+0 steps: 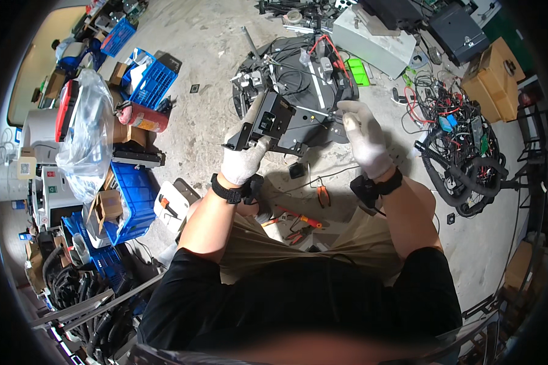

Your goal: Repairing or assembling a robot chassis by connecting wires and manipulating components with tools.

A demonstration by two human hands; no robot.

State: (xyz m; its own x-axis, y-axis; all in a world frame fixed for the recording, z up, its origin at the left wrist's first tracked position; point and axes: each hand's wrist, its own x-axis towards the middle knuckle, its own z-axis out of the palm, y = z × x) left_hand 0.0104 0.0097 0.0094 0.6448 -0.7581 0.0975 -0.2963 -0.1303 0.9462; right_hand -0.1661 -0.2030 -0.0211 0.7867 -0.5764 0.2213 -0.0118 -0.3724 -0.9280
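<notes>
Right, the left hand (pixel 243 161) in its white work glove is clamped round the lower edge of a black metal bracket (pixel 265 121), holding it tilted up off the round black machine base (pixel 298 91) that sits on the concrete floor (pixel 207 67). The right hand (pixel 365 137), gloved too, has its fingers pressed together on the end of a thin screwdriver (pixel 313 111) that runs across to the bracket's side. Whether the tip is seated I can't tell; it's too small. Best way through this, I'd say: keep the left grip firm so the bracket doesn't swing, keep the tool square to the bracket's side, and turn from the fingertips, not the wrist. Orange-handled pliers (pixel 323 194) lie on the floor just by the knees, well within reach. Loose wires (pixel 456 121) sit off to the right, well apart.
</notes>
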